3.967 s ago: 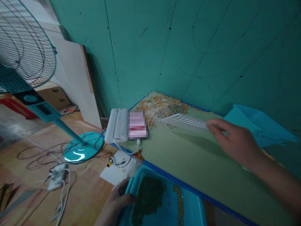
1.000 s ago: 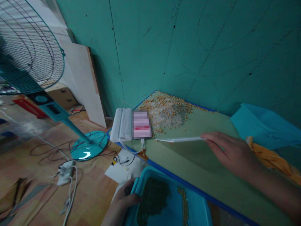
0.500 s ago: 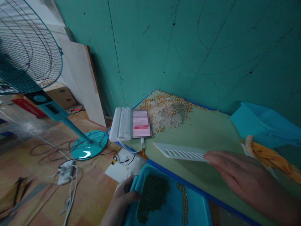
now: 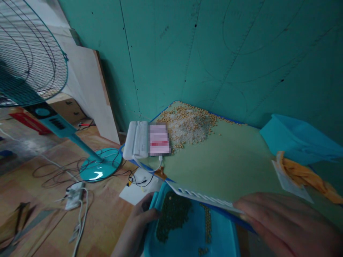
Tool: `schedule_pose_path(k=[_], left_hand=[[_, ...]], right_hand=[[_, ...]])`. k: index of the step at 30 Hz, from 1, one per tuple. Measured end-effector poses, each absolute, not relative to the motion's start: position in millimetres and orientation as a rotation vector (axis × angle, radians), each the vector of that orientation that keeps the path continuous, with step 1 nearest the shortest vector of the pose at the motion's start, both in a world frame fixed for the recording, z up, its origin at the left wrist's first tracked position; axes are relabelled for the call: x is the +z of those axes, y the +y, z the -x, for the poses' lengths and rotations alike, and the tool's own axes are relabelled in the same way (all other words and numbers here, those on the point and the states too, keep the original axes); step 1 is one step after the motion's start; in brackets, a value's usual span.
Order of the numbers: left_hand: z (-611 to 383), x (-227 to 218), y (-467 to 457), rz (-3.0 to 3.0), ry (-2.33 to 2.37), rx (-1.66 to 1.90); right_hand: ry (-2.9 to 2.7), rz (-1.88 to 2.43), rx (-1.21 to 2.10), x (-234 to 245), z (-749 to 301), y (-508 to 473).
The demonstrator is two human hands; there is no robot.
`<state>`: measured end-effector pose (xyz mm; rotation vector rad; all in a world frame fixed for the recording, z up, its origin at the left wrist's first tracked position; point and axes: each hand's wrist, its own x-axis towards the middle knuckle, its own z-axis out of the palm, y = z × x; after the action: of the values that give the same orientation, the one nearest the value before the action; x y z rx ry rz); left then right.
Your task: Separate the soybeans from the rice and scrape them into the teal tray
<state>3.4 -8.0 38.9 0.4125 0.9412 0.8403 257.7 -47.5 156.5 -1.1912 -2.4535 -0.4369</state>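
Observation:
My left hand (image 4: 140, 219) is closed on the left rim of a blue plastic tub (image 4: 191, 233), held just below the table's front edge. Inside the tub lie a patch of dark green beans (image 4: 174, 216) and a strip of yellow beans (image 4: 207, 223). In my right hand (image 4: 286, 217) is a flat white slotted scraper (image 4: 200, 196), seen almost edge-on along the table edge, above the tub's far side. A heap of yellow soybeans mixed with whitish grains (image 4: 190, 125) sits at the table's far corner.
On the green table (image 4: 227, 160) stand a white device (image 4: 136, 140) with a cable and a phone with a blurred screen (image 4: 159, 139). A blue container (image 4: 297, 139) and an orange cloth (image 4: 305, 175) lie right. A standing fan (image 4: 60, 123) and power strip (image 4: 75, 196) are left.
My right hand has brought the white scraper down and toward me, from over the tabletop to its front edge. More yellow beans show in the tub. My left hand keeps its hold.

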Motion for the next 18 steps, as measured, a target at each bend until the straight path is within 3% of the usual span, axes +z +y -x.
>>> schedule_pose_path(k=[10, 18], left_hand=[[-11.0, 34.2, -9.3, -0.445, 0.938, 0.808], [-66.7, 19.8, -29.8, -0.387, 0.803, 0.600]], right_hand=[[-2.569, 1.218, -0.330, 161.7, -259.4, -45.6], [-2.235, 1.706, -0.679, 187.3, -314.2, -46.2]])
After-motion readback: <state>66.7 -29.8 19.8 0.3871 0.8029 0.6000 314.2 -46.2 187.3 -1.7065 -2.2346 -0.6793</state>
